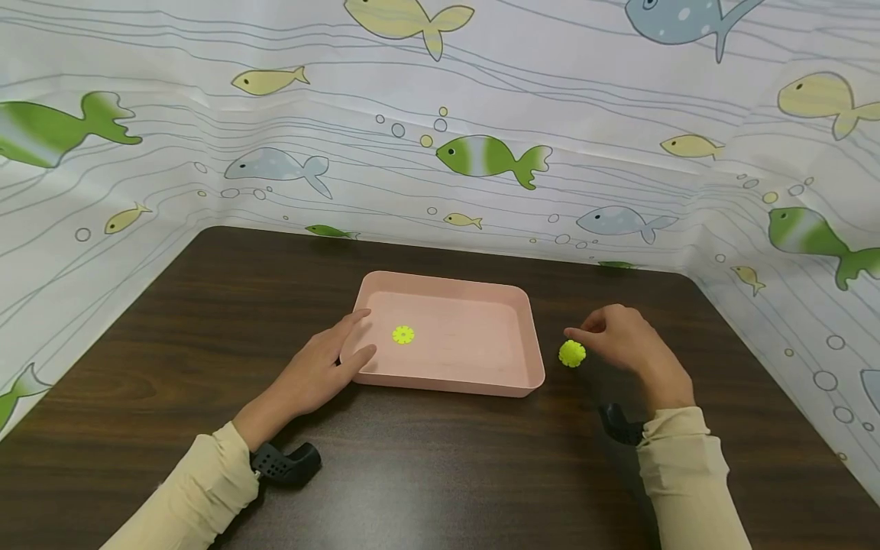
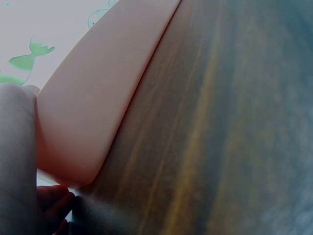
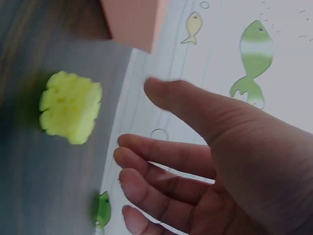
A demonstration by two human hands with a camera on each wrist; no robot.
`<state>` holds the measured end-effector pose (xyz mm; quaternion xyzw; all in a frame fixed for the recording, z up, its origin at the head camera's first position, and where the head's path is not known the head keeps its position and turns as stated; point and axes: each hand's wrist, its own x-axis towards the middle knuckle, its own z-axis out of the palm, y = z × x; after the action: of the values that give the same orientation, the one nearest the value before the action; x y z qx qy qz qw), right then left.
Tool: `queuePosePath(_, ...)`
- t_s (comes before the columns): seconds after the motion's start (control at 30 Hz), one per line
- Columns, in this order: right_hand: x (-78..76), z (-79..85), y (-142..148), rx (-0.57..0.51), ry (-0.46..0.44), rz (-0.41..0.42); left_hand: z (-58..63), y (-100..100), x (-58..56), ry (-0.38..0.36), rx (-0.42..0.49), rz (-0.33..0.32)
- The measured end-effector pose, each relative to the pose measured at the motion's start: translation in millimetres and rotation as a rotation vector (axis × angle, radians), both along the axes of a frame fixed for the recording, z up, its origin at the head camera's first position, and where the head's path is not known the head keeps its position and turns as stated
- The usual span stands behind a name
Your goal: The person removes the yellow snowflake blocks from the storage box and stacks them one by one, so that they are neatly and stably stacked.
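A pink tray (image 1: 440, 380) lies on the dark table, with one yellow-green flower-shaped disc (image 1: 402, 334) inside at its left. My left hand (image 1: 315, 374) touches the tray's front left corner, its index fingertip at the left rim and its thumb reaching over the front part. In the left wrist view, other fingers (image 2: 53, 208) show beside the tray's outer wall. Right of the tray stands a small yellow-green notched piece (image 1: 572, 354), looking like stacked flower discs. My right hand (image 1: 622, 340) hovers beside it; in the right wrist view a gap separates the loosely bent fingers from the piece (image 3: 71, 107).
A white sheet (image 1: 385, 206) printed with fish surrounds the back and sides of the wood-grain table (image 1: 440, 473). Black wrist mounts (image 1: 285, 464) sit on both forearms, below cream sleeves (image 1: 199, 481).
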<state>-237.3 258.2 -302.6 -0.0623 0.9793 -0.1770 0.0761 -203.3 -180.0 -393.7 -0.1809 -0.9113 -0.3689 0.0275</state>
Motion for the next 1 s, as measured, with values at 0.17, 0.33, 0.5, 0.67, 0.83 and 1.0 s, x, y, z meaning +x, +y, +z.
queuePosePath(0.17,0.1,8.5,-21,-0.037,0.094,0.038,1.8,-3,2.5,0.002,0.017,0.001)
queuePosePath(0.33,-3.7,5.8,-62,-0.079,0.155,0.086,2.5,-3,6.1,0.005,0.033,-0.008)
queuePosePath(0.5,-10.2,-2.0,-121,-0.094,0.182,0.200,2.7,1,7.1,0.018,0.035,-0.006)
queuePosePath(0.67,-13.1,-19.7,-181,-0.104,0.127,0.338,0.1,4,9.2,0.009,0.043,-0.008)
queuePosePath(0.83,-8.7,-34.3,-209,-0.070,0.087,0.384,-1.2,5,6.9,-0.008,0.033,0.002)
queuePosePath(1.0,-8.4,-42.6,-220,-0.060,0.099,0.421,-0.5,0,5.7,0.028,0.031,0.020)
